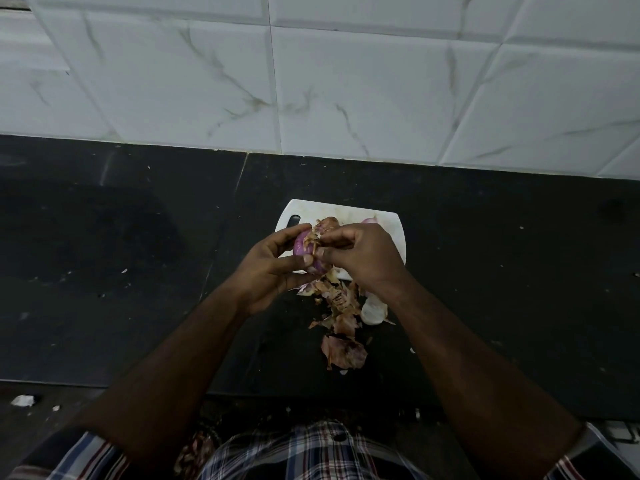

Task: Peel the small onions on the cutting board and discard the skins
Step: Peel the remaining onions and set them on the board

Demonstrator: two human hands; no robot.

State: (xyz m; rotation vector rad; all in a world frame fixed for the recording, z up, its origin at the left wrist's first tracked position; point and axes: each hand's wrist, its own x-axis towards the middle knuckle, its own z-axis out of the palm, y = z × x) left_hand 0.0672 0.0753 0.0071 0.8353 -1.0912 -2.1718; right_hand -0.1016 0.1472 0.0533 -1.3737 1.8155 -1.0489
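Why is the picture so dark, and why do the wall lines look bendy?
Head view: dim light leaves the black countertop murky, with only the white tiled wall bright. The wide-angle lens tilts and fans the tile lines near the edges. The onion, between the left hand and the right hand, looks slightly soft.

Onion (304, 245) (purple) — in both hands

My black stone counter (138, 254) fills the middle of the view. Behind it, touching its far edge, rises the wall of white marbled tiles (346, 91). At the counter's near edge I see my checked shirt (311, 452). Left of the shirt, below the counter's edge, lies a small white scrap (23, 400). A few pale specks dot the counter's left part
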